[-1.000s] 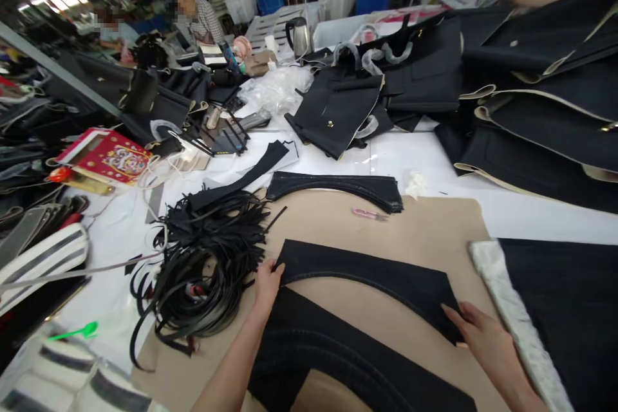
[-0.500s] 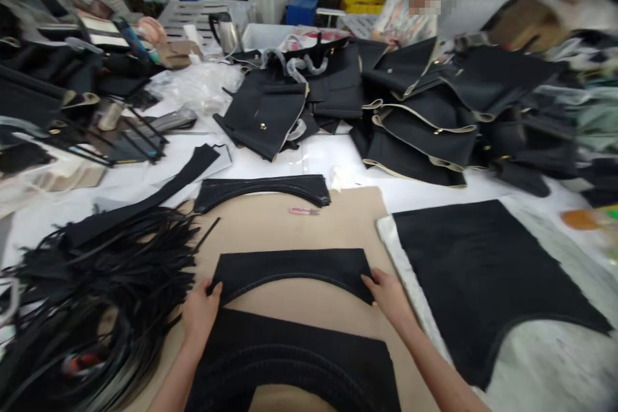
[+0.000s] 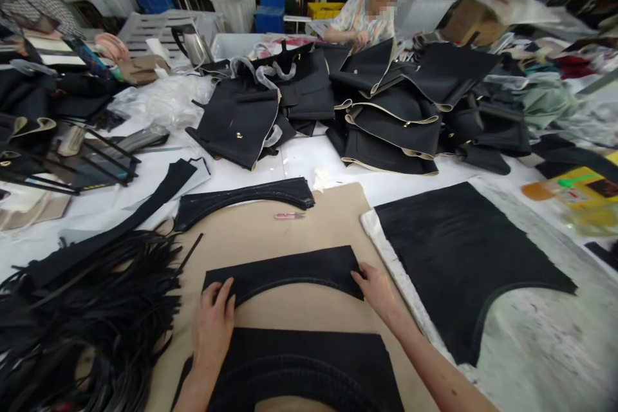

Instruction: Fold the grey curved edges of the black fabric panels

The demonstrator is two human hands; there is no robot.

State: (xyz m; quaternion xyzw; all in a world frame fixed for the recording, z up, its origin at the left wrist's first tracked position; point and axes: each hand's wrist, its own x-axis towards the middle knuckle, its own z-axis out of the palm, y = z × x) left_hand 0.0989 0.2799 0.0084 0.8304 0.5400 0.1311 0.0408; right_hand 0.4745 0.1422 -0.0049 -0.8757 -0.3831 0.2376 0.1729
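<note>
A black leather-like panel [image 3: 284, 270] with a curved lower edge lies across the tan board. My left hand [image 3: 215, 315] rests on its left end, fingertips slightly apart on the upper surface. At the opposite end, my right hand [image 3: 379, 290] pinches the panel's edge between thumb and finger. Closer to me lies a stack of larger black curved pieces [image 3: 309, 347], partly beneath my left forearm. Beyond the panel sits a pile of narrow curved black pieces [image 3: 246, 196], with pink thread snips [image 3: 290, 215] just in front of it.
Tangled black strips [image 3: 91, 315] heap up on the left. To the right, a large black cut piece [image 3: 463, 257] lies on a pale slab [image 3: 545, 335]. Several black bag parts [image 3: 396, 122] spread across the table's far side, where another person [image 3: 367, 19] works.
My left hand has shifted from gripping the panel's left edge to lying over that end. The panel's left end sits slightly lower. The camera view has turned right.
</note>
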